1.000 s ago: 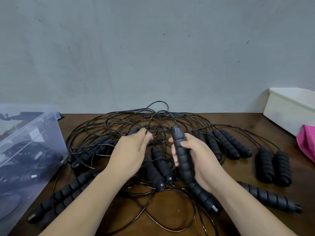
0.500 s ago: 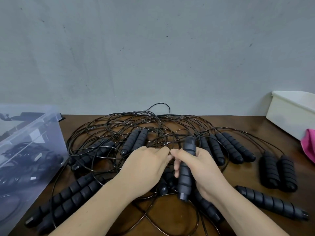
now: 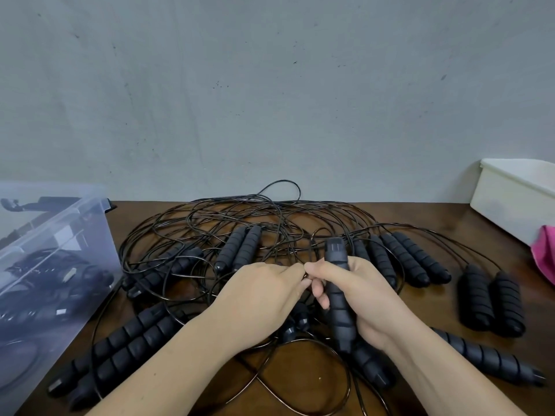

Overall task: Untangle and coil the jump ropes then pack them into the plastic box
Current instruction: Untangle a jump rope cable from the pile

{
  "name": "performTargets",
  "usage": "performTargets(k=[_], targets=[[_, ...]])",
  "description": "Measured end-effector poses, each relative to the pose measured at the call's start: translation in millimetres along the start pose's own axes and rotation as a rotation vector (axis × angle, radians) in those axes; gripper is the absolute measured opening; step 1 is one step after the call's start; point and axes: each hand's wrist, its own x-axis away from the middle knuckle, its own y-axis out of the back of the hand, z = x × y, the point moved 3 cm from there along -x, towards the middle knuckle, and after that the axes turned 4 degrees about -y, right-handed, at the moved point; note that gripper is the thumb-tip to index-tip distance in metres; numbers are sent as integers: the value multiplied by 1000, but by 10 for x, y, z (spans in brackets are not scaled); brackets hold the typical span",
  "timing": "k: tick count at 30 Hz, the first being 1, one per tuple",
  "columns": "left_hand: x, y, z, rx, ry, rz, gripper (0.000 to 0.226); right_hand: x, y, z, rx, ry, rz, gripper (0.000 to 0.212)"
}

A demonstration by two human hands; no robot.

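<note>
A tangle of thin black cords (image 3: 249, 223) lies on the brown table (image 3: 444, 319), with several black ribbed handles spread around it. My right hand (image 3: 360, 298) grips one upright handle (image 3: 338, 292) at the middle of the table. My left hand (image 3: 261, 301) is just left of it, its fingertips pinching the cord (image 3: 312, 250) that leaves the handle's top. A clear plastic box (image 3: 54, 259) at the far left holds coiled black ropes.
A white bin (image 3: 516, 196) stands at the back right with a pink cloth (image 3: 543, 253) beside it. Handle pairs lie front left (image 3: 120, 346), back centre (image 3: 240, 250) and right (image 3: 492, 298). One single handle (image 3: 486, 358) lies front right. A grey wall rises behind.
My right hand lowered the handle from a raised position toward the table. My left hand came back from the cord pile to meet it and took hold of the cord.
</note>
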Motion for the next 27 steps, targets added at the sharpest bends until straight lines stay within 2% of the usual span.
performTargets(k=[5, 10, 13, 15, 16, 18, 20, 24, 27], targets=[[-7, 46, 0, 98, 44, 67, 25, -13, 2, 9, -76, 9, -16, 27], [-41, 228, 171, 196, 262, 108, 35, -66, 195, 120, -448, 57, -131, 26], [-38, 292, 321, 219, 358, 129, 34, -105, 307, 125, -542, 62, -213, 24], [-42, 303, 332, 205, 374, 145, 34, -104, 286, 104, -504, 60, -205, 13], [-47, 303, 308, 188, 367, 150, 34, -94, 243, 94, -465, 53, -169, 15], [-57, 264, 243, 162, 340, 139, 33, -64, 143, 77, -368, 12, -63, 33], [-65, 208, 157, 161, 296, 96, 30, -37, 50, 54, -261, -1, 15, 38], [-123, 97, 3, 170, 220, 78, 6, -10, -44, 8, -97, 107, -10, 13], [-106, 91, 27, 244, 300, 162, 21, 0, -71, -26, 42, 197, -37, 11]])
